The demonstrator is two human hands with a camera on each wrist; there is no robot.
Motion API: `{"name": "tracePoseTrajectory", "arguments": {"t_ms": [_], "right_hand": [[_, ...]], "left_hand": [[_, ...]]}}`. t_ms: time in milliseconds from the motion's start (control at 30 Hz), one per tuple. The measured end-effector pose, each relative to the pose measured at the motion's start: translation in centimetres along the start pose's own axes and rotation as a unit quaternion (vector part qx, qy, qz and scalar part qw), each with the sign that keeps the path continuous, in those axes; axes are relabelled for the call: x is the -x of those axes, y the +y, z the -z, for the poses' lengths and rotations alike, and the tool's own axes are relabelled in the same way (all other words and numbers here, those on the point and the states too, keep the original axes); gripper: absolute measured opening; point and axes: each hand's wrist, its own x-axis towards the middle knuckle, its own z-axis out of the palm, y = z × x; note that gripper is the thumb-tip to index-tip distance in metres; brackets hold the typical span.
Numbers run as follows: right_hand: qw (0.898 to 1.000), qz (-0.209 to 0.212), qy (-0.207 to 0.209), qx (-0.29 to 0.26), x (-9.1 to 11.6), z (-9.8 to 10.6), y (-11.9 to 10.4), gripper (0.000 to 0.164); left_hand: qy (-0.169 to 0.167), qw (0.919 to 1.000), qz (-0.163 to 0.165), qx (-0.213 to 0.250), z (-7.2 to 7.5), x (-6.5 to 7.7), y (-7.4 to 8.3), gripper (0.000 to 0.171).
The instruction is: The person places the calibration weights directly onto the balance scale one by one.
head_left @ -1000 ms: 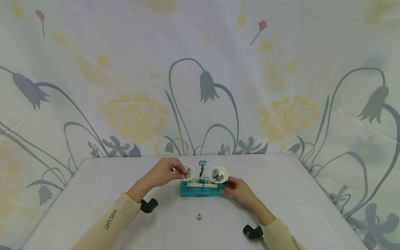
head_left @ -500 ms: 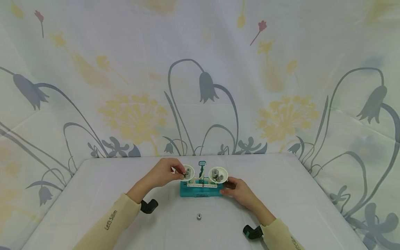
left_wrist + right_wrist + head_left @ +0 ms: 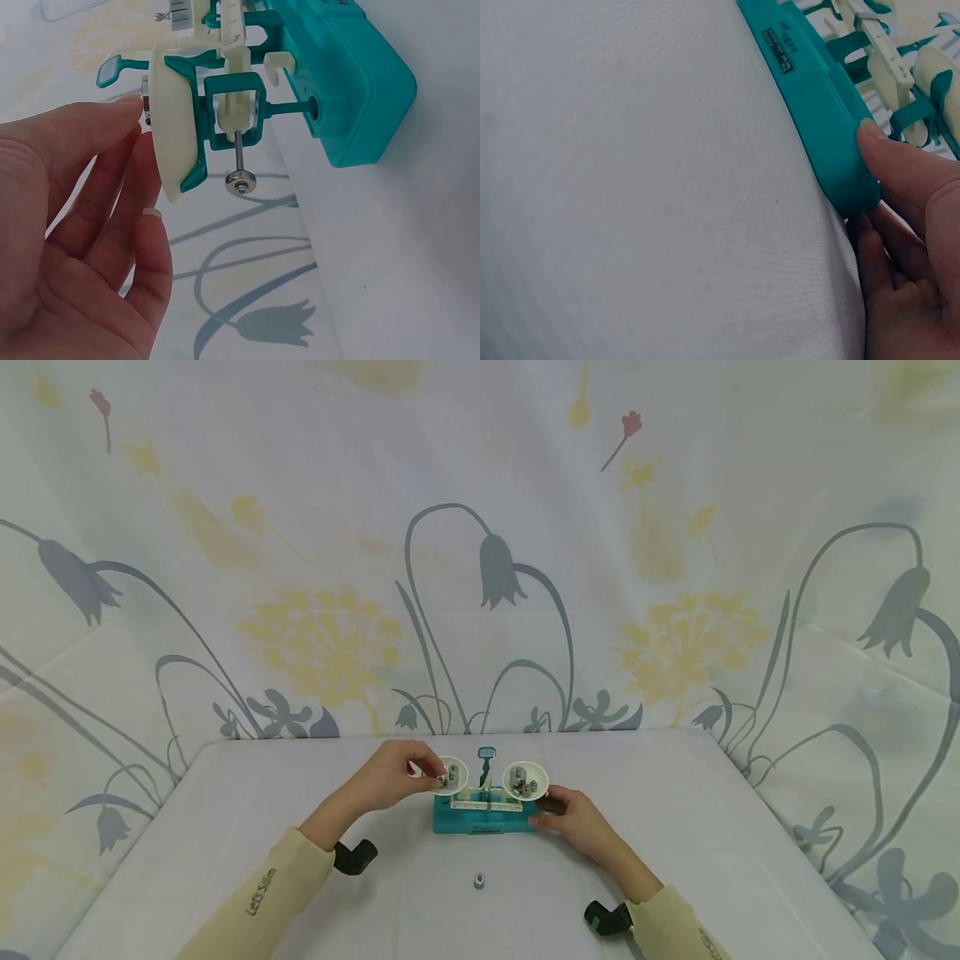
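Note:
A teal two-pan balance scale (image 3: pixel 483 822) stands on the white-covered table. My left hand (image 3: pixel 397 772) is at its left cream pan (image 3: pixel 461 787), fingertips inside the rim, pinching a small metal weight mostly hidden by the fingers. Another silver weight (image 3: pixel 453 772) stands in that pan. In the left wrist view, the thumb of my left hand (image 3: pixel 75 195) reaches over the tilted pan (image 3: pixel 171 124). My right hand (image 3: pixel 573 817) grips the right end of the base (image 3: pixel 829 142), thumb on its front. Several metal weights (image 3: pixel 519 779) sit in the right pan (image 3: pixel 542 777).
A single metal weight (image 3: pixel 479 881) stands on the table in front of the scale. Black wrist devices (image 3: pixel 356 857) hang below both forearms. Flower-printed cloth (image 3: pixel 480 652) rises behind the table (image 3: pixel 420 910).
Both hands stay nearly where they were; the left fingers shift only very slightly at the left pan. The right hand keeps its grip on the base.

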Motion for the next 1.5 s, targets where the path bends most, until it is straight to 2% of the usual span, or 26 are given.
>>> {"name": "tracePoseTrajectory", "arguments": {"t_ms": [433, 800, 1267, 1500], "right_hand": [[1.000, -0.005, 0.002, 0.002, 0.0, 0.0, -0.1, 0.058], [1.000, -0.003, 0.008, -0.004, 0.0, 0.0, 0.0, 0.057], [1.000, 0.001, 0.010, -0.003, 0.2, -0.1, -0.3, 0.056], [1.000, 0.001, 0.008, 0.006, 0.1, 0.0, 0.0, 0.058]], "left_hand": [[-0.007, 1.0000, -0.005, 0.002, -0.2, 1.1, 0.1, 0.011], [0.012, 0.9997, -0.017, 0.013, -0.4, 1.9, 0.4, 0.010], [0.019, 0.9981, -0.009, 0.058, -2.3, 3.1, 0.3, 0.009], [0.003, 0.9967, -0.019, 0.079, -3.8, 3.4, 0.5, 0.008]]}}
